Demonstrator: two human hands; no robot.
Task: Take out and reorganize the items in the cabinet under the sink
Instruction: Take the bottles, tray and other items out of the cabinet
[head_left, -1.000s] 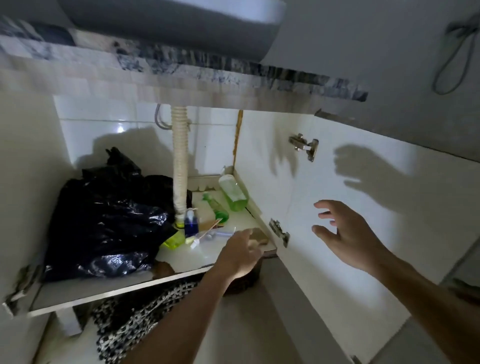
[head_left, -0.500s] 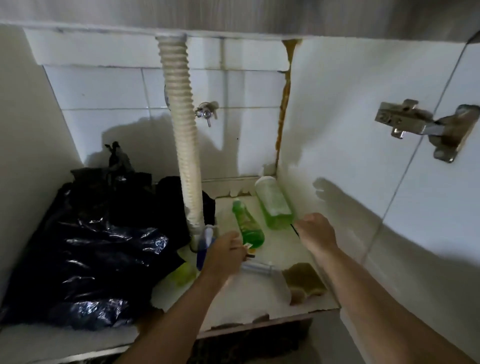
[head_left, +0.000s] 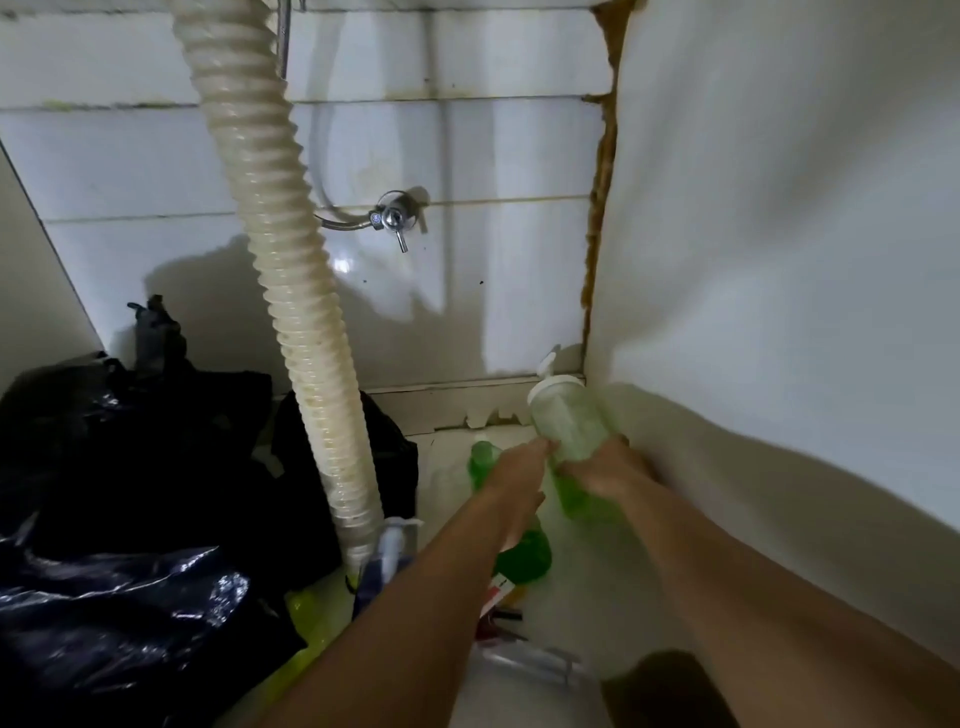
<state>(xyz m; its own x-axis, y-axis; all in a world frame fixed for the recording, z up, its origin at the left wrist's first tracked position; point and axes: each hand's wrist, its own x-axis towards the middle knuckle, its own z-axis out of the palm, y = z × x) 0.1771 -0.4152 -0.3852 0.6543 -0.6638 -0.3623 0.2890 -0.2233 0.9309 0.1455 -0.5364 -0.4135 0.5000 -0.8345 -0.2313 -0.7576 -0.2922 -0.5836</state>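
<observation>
Landmark: corrugated drain hose (head_left: 291, 291), running down cabinet back wall.

Large clear bottle with green liquid (head_left: 569, 423), white cap, right of hose, near right cabinet wall (head_left: 779, 260), tilted. My right hand (head_left: 605, 470) grasps its lower body. My left hand (head_left: 519, 467) touches same bottle from hose side; grip there blurred, cannot tell.

Smaller green bottle (head_left: 483, 462) between hose and large bottle, partly behind my left hand.

Black plastic bags (head_left: 130, 519) left of hose. Metal valve (head_left: 395, 218) on tiles just right of hose.
</observation>
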